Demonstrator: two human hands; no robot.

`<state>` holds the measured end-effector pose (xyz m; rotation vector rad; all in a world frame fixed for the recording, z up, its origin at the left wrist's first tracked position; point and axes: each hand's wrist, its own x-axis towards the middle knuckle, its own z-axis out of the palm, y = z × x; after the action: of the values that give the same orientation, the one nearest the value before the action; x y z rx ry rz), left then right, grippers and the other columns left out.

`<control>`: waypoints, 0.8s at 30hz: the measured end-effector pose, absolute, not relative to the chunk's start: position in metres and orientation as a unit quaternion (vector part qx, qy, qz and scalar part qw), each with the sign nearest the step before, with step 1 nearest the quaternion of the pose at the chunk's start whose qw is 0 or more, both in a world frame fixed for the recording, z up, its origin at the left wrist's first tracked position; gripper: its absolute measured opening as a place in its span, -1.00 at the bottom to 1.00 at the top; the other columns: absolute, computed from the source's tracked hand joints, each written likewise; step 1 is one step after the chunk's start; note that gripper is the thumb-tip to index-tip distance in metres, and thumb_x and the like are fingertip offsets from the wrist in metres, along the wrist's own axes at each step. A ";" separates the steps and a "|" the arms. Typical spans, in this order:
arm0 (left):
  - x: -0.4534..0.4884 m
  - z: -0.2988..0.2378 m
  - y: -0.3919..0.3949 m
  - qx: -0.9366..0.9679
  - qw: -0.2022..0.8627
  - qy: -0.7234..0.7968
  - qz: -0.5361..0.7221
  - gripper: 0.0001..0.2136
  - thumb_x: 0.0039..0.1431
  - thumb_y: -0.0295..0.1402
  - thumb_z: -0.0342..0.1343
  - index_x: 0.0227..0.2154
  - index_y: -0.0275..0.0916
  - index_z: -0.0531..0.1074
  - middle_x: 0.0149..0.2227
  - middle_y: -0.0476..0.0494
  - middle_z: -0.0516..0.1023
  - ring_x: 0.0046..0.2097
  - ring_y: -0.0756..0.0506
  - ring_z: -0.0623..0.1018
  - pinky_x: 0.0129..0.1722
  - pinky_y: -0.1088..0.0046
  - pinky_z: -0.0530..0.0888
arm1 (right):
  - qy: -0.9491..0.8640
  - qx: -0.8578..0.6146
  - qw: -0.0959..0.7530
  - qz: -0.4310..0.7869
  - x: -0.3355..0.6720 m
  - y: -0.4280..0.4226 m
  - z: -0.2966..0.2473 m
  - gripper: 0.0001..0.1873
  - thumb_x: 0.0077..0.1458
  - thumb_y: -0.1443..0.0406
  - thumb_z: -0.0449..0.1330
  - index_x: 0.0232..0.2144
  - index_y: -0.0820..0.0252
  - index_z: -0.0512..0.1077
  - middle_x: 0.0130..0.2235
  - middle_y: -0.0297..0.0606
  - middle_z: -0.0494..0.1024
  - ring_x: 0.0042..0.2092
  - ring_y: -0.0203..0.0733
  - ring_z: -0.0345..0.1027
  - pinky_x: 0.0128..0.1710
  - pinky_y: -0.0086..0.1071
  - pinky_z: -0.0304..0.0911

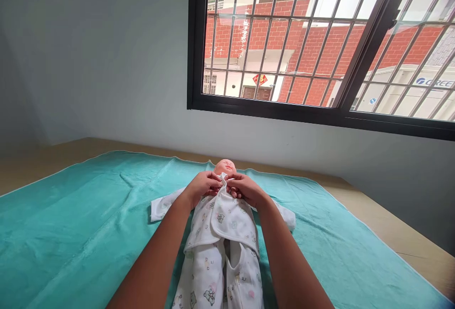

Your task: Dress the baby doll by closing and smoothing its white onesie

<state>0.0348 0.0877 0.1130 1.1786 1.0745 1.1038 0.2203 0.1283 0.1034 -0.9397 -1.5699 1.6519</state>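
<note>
A baby doll (225, 167) lies on its back on a teal blanket (78, 223), dressed in a white printed romper (223, 233) whose front flap hangs loose lower down. My left hand (203, 187) and my right hand (246, 188) meet just below the doll's chin. The fingers of both hands pinch the romper's neckline together there. The doll's sleeves stretch out to either side.
The blanket covers a wooden surface (391, 219) that runs to a grey wall. A large barred window (320, 43) above shows red brick buildings outside.
</note>
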 end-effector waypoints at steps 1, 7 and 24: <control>0.035 0.112 0.088 0.502 0.566 0.455 0.469 -0.80 -0.20 -0.43 0.30 -0.46 -0.30 0.42 -0.50 0.00 0.46 -0.46 0.07 0.42 -0.43 0.53 0.35 | -0.602 -0.365 0.333 0.627 0.220 0.129 0.103 -0.75 -0.13 0.30 0.32 -0.32 0.20 0.43 -0.52 -0.40 0.47 -0.58 -0.45 0.21 -0.64 -0.57 -0.04; 0.033 0.108 0.091 0.500 0.570 0.454 0.468 -0.78 -0.21 -0.39 0.34 -0.46 -0.31 0.45 -0.49 -0.01 0.46 -0.43 0.06 0.43 -0.39 0.52 0.37 | -0.616 -0.371 0.326 0.614 0.219 0.129 0.103 -0.77 -0.14 0.30 0.31 -0.34 0.18 0.41 -0.52 -0.39 0.48 -0.59 -0.46 0.20 -0.64 -0.58 -0.04; 0.033 0.115 0.085 0.518 0.570 0.443 0.459 -0.75 -0.14 -0.26 0.35 -0.45 -0.31 0.49 -0.51 0.01 0.42 -0.45 0.06 0.39 -0.48 0.55 0.31 | -0.694 -0.387 0.308 0.524 0.213 0.126 0.109 -0.73 -0.09 0.17 0.33 -0.37 0.15 0.38 -0.54 -0.42 0.47 -0.60 -0.42 0.19 -0.66 -0.53 -0.01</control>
<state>0.0334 0.0851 0.1152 1.2147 1.0407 1.0775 0.2128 0.1262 0.1091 -1.0228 -1.8350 1.3845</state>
